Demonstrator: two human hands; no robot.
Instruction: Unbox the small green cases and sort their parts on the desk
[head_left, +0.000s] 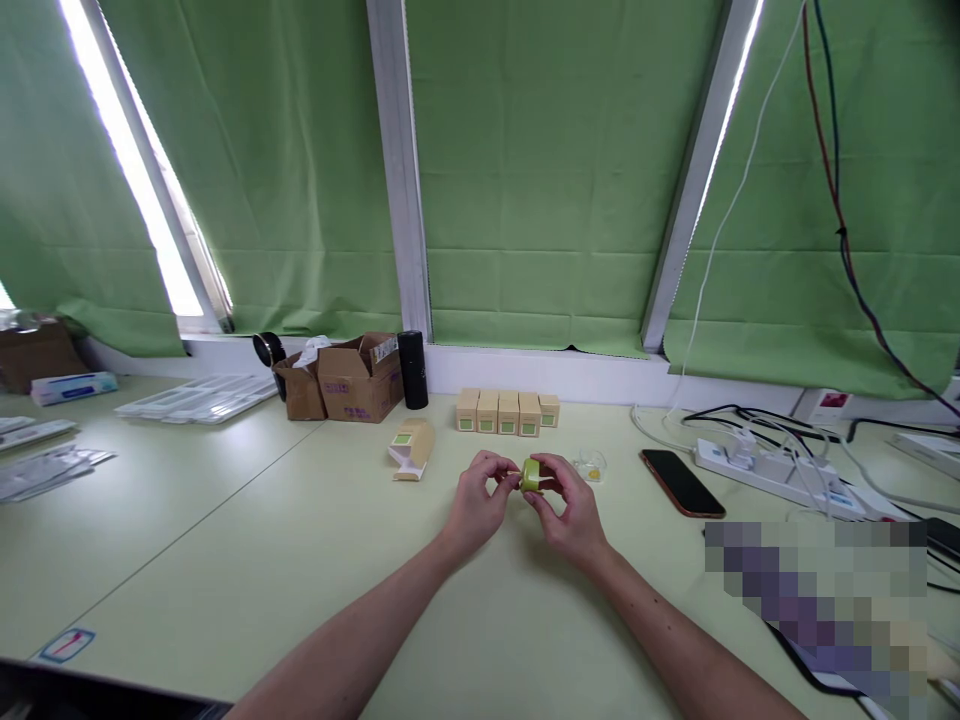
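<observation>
My right hand [571, 508] is closed around a small green rounded object [530, 475], held just above the table between thumb and fingers. Its exact kind is too small to tell. My left hand [478, 500] is pinched at the object's left side; what lies between those fingertips, if anything, I cannot make out. Just behind my right hand sits a small clear plastic piece [592, 465] with a yellow spot in it. An opened small kraft box [412, 447] lies on its side to the left of my hands.
Several small kraft boxes [498, 412] stand in a row beyond my hands. A phone [682, 483] and a white power strip [772, 478] with tangled cables are to the right. Cardboard boxes [360, 382] and a black cylinder [412, 370] stand at the back left.
</observation>
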